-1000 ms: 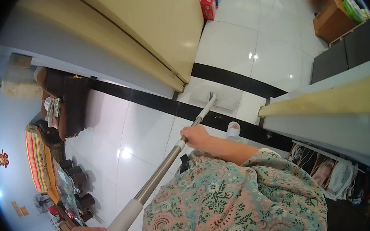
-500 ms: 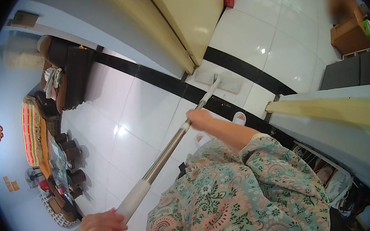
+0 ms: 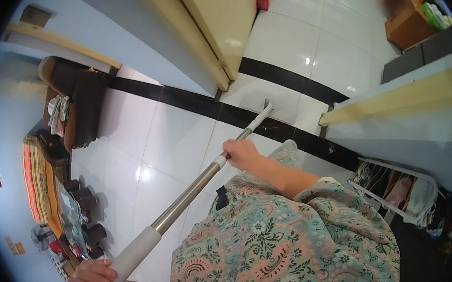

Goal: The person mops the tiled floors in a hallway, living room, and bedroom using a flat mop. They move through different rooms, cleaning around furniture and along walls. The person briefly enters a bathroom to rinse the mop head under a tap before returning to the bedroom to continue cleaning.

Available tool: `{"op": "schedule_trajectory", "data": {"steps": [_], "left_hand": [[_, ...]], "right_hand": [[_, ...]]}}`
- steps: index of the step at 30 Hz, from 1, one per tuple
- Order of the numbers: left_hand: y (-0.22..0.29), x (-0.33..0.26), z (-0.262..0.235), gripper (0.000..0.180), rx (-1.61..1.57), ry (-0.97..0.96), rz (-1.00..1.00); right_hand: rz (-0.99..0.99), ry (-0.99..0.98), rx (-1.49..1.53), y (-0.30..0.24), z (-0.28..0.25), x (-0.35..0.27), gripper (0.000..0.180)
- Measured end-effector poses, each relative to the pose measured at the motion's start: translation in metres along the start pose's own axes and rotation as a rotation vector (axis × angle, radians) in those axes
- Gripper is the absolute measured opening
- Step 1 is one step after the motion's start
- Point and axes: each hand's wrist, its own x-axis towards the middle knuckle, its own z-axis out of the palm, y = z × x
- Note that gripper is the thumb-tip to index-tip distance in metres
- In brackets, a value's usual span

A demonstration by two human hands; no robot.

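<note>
A long flat mop [image 3: 185, 199] with a silver pole and a thick white grip runs from lower left up to the doorway. My left hand [image 3: 94, 281] is closed round the white grip near its end. Further along, my right hand [image 3: 241, 153] wraps round the pole by a white collar. The white joint at the pole's far end [image 3: 264, 114] is over the pale tile between two black floor strips; the mop head there is hard to make out against it. Below my right hand, my patterned trouser leg [image 3: 287, 157] reaches toward the near strip.
A cream door [image 3: 220, 22] stands left of the doorway, and a yellow-edged wall [image 3: 396, 97] right. A white rack with clothes [image 3: 399, 189] is at the right. Dark sofa [image 3: 89, 100], glass table [image 3: 69, 210] and stools line the left. A brown box [image 3: 408, 28] lies beyond the doorway.
The mop's grip and my left hand have moved back toward the lower left. My leg now stretches forward toward the black strip. The whole view has shifted slightly.
</note>
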Motion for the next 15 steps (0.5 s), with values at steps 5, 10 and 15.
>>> {"op": "schedule_trajectory", "data": {"steps": [5, 10, 15], "left_hand": [[-0.038, 0.011, 0.082, 0.036, -0.178, 0.077, -0.069], [-0.038, 0.039, 0.130, 0.019, -0.219, -0.567, -0.050], [-0.041, 0.054, 0.139, 0.024, -0.284, -0.555, 0.065]], "right_hand": [[0.166, 0.180, -0.102, 0.068, -0.028, -0.031, 0.010], [0.357, 0.145, -0.078, 0.108, -0.040, -0.059, 0.008], [0.334, 0.111, -0.030, 0.110, -0.031, -0.059, 0.012]]}}
